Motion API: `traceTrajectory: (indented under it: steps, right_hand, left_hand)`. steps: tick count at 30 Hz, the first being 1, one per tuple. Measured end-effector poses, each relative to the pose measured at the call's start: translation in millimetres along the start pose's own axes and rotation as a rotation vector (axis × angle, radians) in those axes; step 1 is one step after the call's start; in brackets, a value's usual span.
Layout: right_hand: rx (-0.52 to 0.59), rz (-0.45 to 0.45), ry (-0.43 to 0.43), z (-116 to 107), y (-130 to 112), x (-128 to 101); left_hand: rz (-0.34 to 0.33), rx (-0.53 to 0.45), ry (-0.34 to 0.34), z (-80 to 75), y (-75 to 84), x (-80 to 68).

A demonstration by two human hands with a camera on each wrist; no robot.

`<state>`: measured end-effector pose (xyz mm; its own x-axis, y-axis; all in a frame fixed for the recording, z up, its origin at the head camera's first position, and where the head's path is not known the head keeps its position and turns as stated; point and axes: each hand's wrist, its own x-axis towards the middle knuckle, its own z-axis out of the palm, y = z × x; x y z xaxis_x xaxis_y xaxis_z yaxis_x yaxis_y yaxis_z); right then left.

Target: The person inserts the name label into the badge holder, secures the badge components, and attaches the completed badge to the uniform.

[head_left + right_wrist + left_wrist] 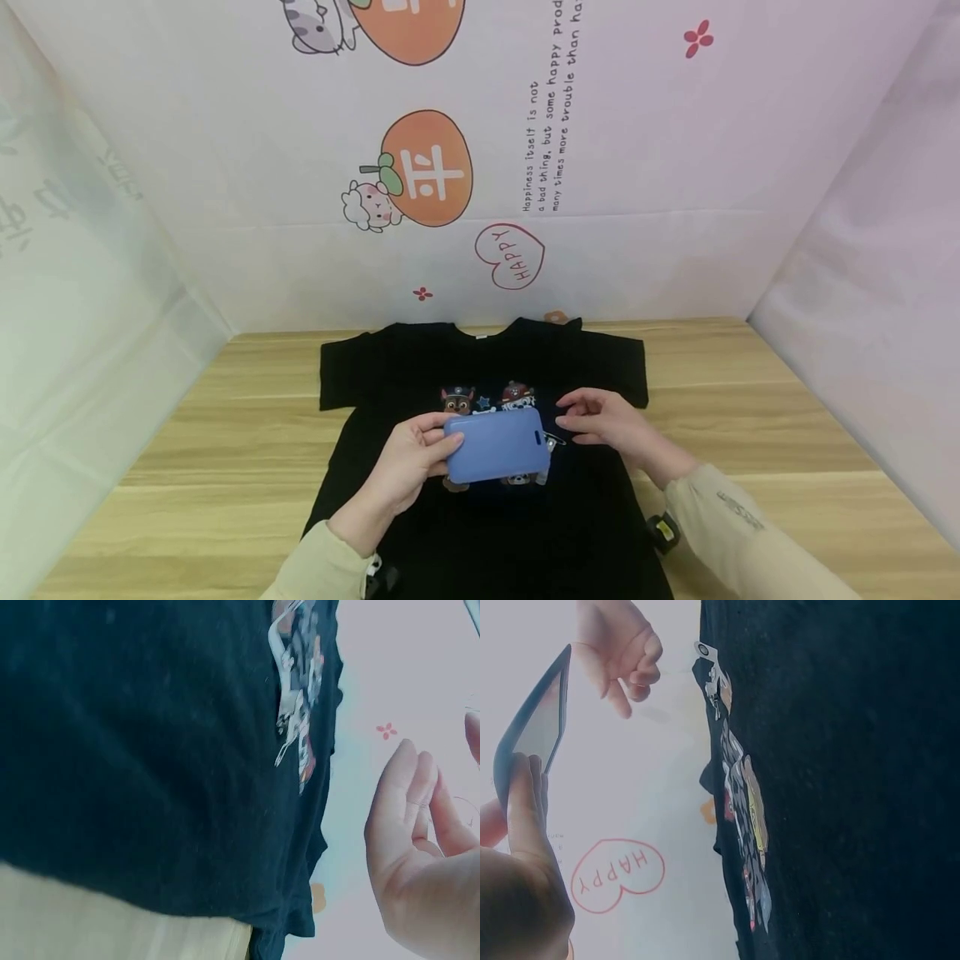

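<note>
My left hand (405,467) pinches a blue card holder (498,446) by its left end, thumb on the near face, fingers behind. A small dark slot shows at the holder's right end. In the left wrist view the holder (536,724) is tilted and raised off the shirt. My right hand (611,425) hovers to the right of the holder, fingers loosely bent, holding nothing. Between them, a metal pin clip with a pale strap (551,450) lies on the shirt, partly hidden by the holder. The right wrist view shows the clip's strap (280,656).
A black T-shirt (480,542) with printed cartoon dogs lies spread on the wooden table (750,417), collar away from me. A white printed cloth (637,167) hangs behind the table, with pale cloth walls at both sides.
</note>
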<state>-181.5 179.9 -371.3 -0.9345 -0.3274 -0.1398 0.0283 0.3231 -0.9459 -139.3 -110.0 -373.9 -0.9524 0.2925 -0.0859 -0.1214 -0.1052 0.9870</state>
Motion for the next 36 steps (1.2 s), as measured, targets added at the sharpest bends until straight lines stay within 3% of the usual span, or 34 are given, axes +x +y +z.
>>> traceTrajectory:
  steps: [12,26,36]
  right_hand:
    - [-0.251,0.000,-0.013,10,4,19]
    - [-0.562,0.066,0.006,26,9,35]
    - [-0.652,0.062,0.010,32,6,35]
  left_hand:
    - [-0.010,0.025,0.043,-4.7,-0.2,-2.3]
    - [-0.026,0.040,0.064,-6.3,1.0,-6.0]
    - [-0.025,0.031,0.065,-7.5,-0.2,-5.3]
